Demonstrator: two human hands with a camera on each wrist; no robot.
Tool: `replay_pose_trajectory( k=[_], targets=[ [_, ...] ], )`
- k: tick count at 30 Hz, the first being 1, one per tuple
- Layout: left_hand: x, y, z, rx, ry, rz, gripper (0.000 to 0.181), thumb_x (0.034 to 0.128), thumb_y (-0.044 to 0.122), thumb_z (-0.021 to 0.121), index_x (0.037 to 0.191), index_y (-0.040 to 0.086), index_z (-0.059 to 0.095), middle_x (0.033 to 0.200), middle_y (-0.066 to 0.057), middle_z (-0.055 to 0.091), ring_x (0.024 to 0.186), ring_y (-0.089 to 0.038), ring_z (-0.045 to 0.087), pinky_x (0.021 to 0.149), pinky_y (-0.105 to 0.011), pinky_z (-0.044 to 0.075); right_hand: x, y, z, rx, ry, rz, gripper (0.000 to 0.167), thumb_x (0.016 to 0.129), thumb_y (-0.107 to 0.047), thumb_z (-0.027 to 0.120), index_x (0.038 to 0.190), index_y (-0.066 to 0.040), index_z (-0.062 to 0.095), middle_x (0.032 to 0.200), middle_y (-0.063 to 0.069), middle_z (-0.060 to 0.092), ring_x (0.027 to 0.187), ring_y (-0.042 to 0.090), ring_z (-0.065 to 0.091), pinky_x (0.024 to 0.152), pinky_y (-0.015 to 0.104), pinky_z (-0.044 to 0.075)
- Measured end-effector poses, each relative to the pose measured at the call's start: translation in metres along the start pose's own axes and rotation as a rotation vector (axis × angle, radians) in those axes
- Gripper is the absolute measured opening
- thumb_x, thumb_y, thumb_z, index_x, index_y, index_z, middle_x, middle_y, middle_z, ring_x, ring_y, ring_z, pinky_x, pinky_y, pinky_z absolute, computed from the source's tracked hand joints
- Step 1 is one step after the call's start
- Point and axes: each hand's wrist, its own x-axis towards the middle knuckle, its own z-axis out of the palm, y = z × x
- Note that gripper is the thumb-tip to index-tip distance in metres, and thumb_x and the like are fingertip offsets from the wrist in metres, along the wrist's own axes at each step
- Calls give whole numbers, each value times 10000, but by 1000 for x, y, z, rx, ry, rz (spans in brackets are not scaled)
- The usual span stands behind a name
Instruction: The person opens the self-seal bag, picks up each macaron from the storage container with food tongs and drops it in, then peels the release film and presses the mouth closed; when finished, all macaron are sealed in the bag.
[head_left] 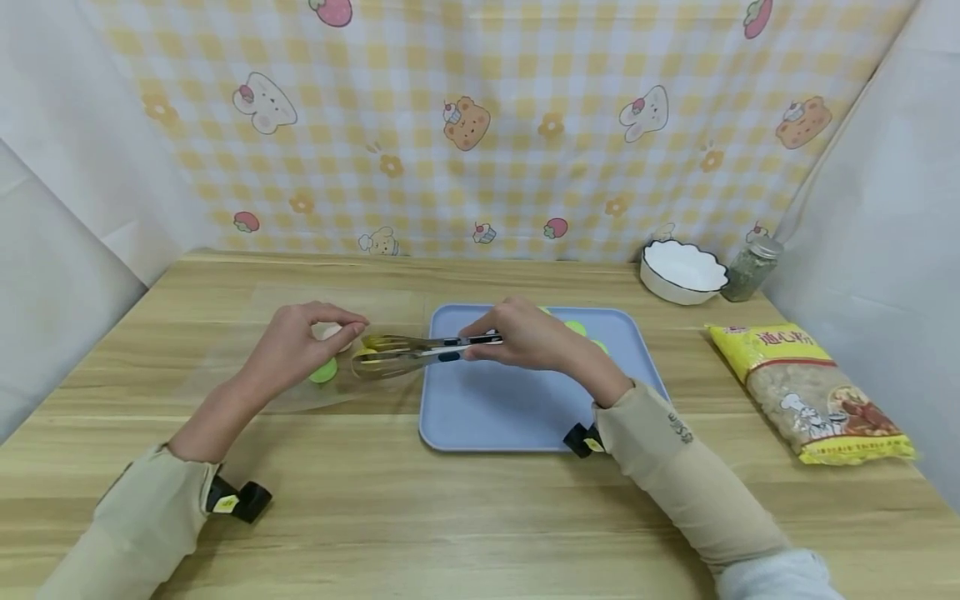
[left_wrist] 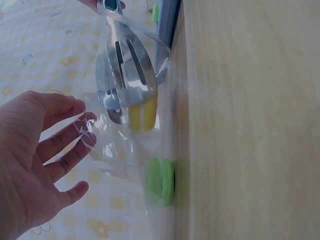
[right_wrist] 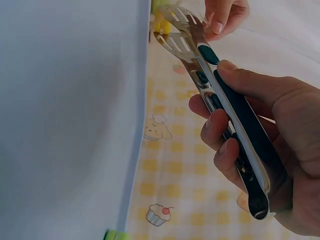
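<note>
My left hand [head_left: 303, 346] pinches the edge of a clear plastic bag [head_left: 225, 358] lying on the table's left side. My right hand [head_left: 525, 333] grips metal tongs [left_wrist: 145, 82] with slotted heads and dark grip inlays, held nearly level and pointing left into the bag. At the tips of the tongs is a yellow macaron [left_wrist: 149, 114], seen through the plastic; whether it is squeezed between them, I cannot tell. A green macaron [head_left: 323, 372] lies inside the bag below my left fingers, and a pale one behind them is mostly hidden.
A blue tray [head_left: 487, 417] sits under my right hand, with several green macarons [head_left: 576, 327] toward its back, partly hidden by the hand. At the back right are a white scalloped bowl [head_left: 667, 287] and a glass jar [head_left: 752, 268]. A yellow pasta packet [head_left: 817, 392] lies at right.
</note>
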Motion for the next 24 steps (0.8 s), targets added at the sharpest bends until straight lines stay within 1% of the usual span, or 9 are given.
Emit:
replay_pose_trajectory(
  k=[1, 4, 6, 8, 10, 13, 17, 20, 24],
  targets=[
    [0, 0, 0, 4, -3, 2, 190, 902, 186, 635, 946, 34, 740, 940, -92, 699, 866, -248, 649, 708, -389, 489, 2, -1, 2, 6, -2, -4, 304, 889, -251, 650, 1102, -37, 690, 501, -57, 508, 427, 43, 234, 475, 204, 256],
    [0, 1, -2, 16, -16, 9, 191, 904, 195, 632, 946, 44, 742, 936, -82, 702, 821, -217, 656, 627, -299, 443, 9, -2, 7, 23, -9, -12, 299, 891, -249, 648, 1102, -43, 691, 572, -17, 593, 434, 42, 237, 470, 199, 247],
    [-1, 1, -3, 19, -31, 10, 195, 908, 201, 627, 951, 49, 741, 941, -80, 702, 800, -204, 658, 575, -255, 409, 12, -4, 9, 28, -12, -16, 296, 888, -257, 652, 1098, -54, 696, 661, -4, 655, 434, 40, 239, 465, 198, 246],
    [-1, 1, -3, 24, -45, 7, 200, 910, 207, 624, 955, 51, 740, 949, -74, 701, 832, -205, 657, 575, -253, 418, 16, -5, 11, 35, -16, -24, 286, 885, -260, 655, 1090, -66, 702, 742, -3, 688, 431, 41, 231, 460, 199, 243],
    [-1, 0, -3, 33, -58, 2, 206, 913, 211, 620, 964, 50, 738, 958, -73, 699, 814, -192, 654, 558, -240, 418, 18, -5, 13, 43, -18, -31, 278, 882, -264, 660, 1082, -76, 708, 751, -29, 687, 427, 41, 223, 456, 198, 245],
    [0, 0, -3, 40, -68, -10, 208, 913, 213, 620, 967, 50, 738, 963, -72, 698, 715, -176, 635, 534, -272, 425, 19, -6, 13, 63, -18, -41, 269, 883, -259, 659, 1078, -80, 710, 750, -55, 679, 423, 38, 230, 450, 195, 257],
    [1, 1, -2, 41, -57, -20, 201, 911, 208, 623, 963, 54, 741, 954, -79, 700, 705, -180, 622, 642, -391, 489, 22, -8, 14, 74, -15, -50, 269, 882, -253, 661, 1076, -72, 709, 765, -47, 681, 430, 39, 247, 447, 195, 266],
    [0, 1, -2, 45, -47, -27, 186, 905, 195, 630, 956, 56, 744, 941, -78, 702, 797, -193, 635, 756, -465, 484, 24, -9, 15, 73, -22, -60, 263, 879, -242, 666, 1070, -68, 711, 814, -24, 694, 453, 30, 288, 458, 186, 283],
    [-1, 2, -2, 58, -64, -43, 179, 899, 195, 637, 956, 65, 746, 922, -67, 703, 811, -193, 632, 749, -439, 479, 26, -11, 19, 73, -40, -63, 251, 877, -226, 669, 1068, -68, 712, 922, 12, 705, 464, 22, 291, 467, 177, 283]
  ],
)
